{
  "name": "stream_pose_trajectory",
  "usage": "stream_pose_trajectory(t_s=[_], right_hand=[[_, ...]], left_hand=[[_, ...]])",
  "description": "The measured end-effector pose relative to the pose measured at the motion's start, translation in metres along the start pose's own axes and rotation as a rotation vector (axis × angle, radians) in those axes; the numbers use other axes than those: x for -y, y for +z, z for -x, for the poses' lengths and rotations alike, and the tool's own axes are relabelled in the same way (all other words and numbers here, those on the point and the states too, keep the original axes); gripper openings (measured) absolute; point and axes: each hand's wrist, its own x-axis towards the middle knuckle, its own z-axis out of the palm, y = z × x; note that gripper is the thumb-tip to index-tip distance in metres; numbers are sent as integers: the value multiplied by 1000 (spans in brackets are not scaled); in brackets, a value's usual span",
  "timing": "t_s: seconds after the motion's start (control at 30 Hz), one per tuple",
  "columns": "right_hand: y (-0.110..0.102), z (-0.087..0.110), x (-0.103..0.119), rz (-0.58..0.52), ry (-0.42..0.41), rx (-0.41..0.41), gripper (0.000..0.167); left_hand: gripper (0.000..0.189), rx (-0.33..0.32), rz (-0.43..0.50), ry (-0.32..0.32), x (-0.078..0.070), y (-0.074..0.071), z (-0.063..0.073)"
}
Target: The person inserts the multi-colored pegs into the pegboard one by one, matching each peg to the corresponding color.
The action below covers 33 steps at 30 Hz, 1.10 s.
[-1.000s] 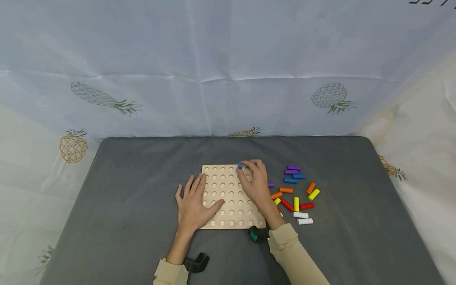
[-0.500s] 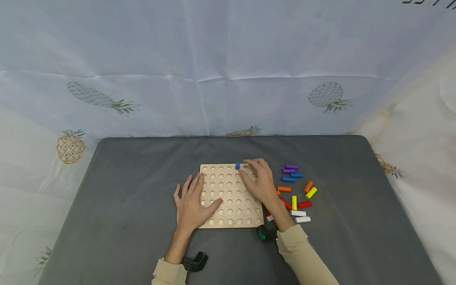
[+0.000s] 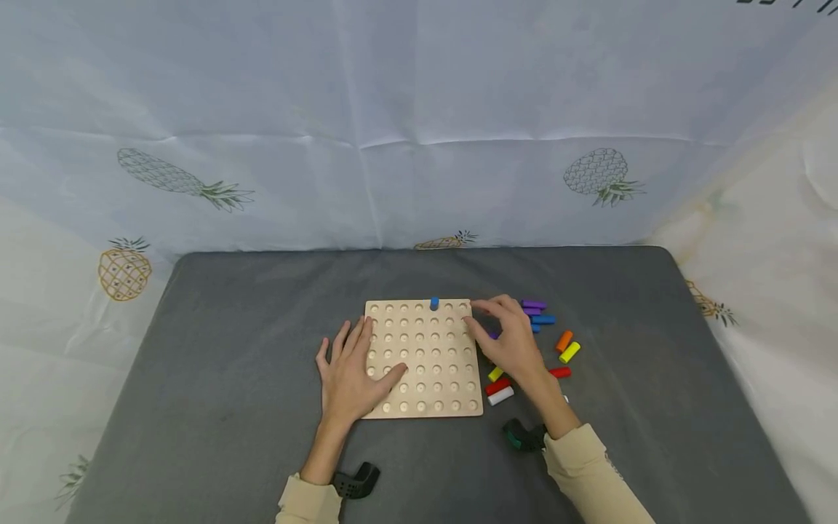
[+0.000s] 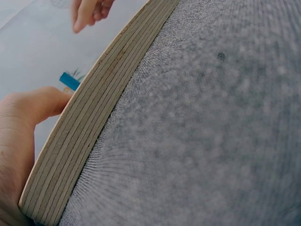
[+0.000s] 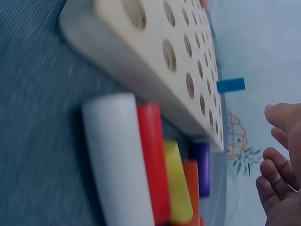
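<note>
A square wooden pegboard (image 3: pixel 427 362) with rows of round holes lies flat on the dark grey table. One blue peg (image 3: pixel 434 303) stands upright in its far row, seen also in the right wrist view as a blue peg (image 5: pixel 231 85) rising from the board. My left hand (image 3: pixel 350 382) rests on the board's left edge, fingers spread and thumb over the surface. Beyond the board's right edge is my right hand (image 3: pixel 511 338), thumb and fingers apart and nothing held, above loose pegs that it partly hides.
Loose pegs lie right of the board: a white peg (image 5: pixel 117 155), a red peg (image 5: pixel 154 160), a yellow peg (image 5: pixel 178 183), a purple peg (image 5: pixel 203 165) and several others. A pineapple-print cloth (image 3: pixel 281 196) hangs behind the table (image 3: pixel 229 378).
My right hand has let go of the blue peg, which stays standing in the board, and has moved right, over the loose pegs. My left hand keeps its place on the board.
</note>
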Motion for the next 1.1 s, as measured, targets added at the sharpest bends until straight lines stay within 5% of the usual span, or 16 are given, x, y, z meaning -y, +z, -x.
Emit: stream_pose_trajectory(t_s=[0.37, 1.1], right_hand=[[-30, 12, -29, 70, -44, -35, 23], [-56, 21, -64, 182, -50, 89, 21]], left_hand=[[101, -1, -2, 1, 1, 0, 0], [101, 3, -7, -5, 1, 1, 0]])
